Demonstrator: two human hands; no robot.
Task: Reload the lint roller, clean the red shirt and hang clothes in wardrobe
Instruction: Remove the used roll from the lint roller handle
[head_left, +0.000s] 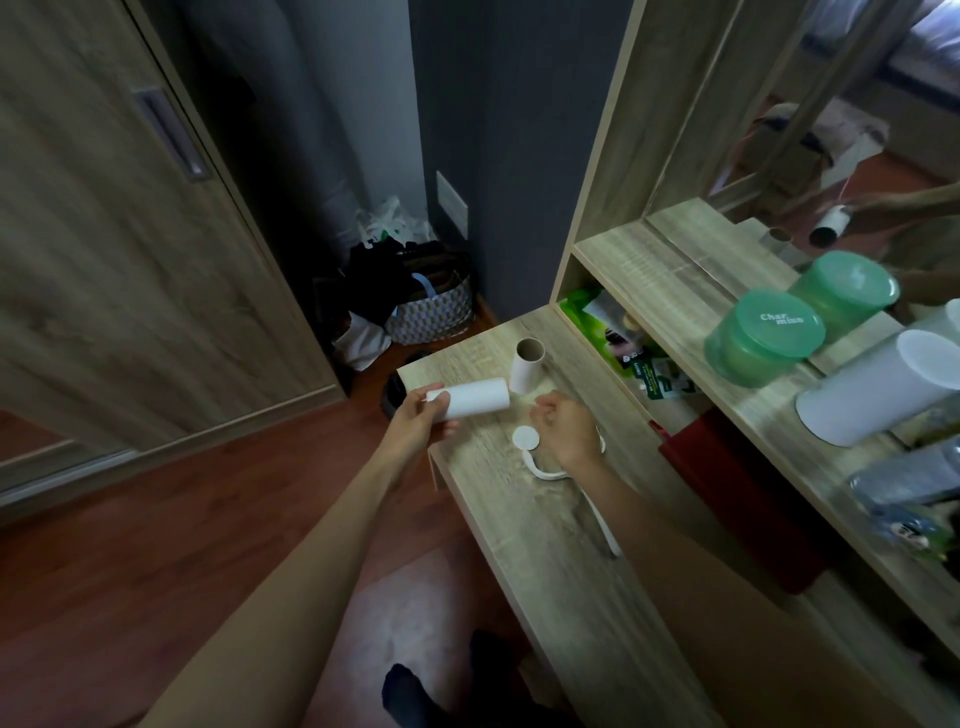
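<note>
Left hand (422, 415) grips the refill roll (475, 397) at one end above the desk (509, 519); right hand (569, 434) curls over the roller handle (540, 471), grip unclear. Roll seems light and stiff: hold its ends.

View: single, head-worn, wide-angle.
Position: above the near edge of the desk (545, 545), slightly to its left.
Facing: forward and down, along the desk toward a dark corner.
Nearness: close; left hand (415, 415), gripping a roll (475, 397), and right hand (569, 428) sit mid-frame.
Mirror (831, 130): upper right, reflects the roll.
</note>
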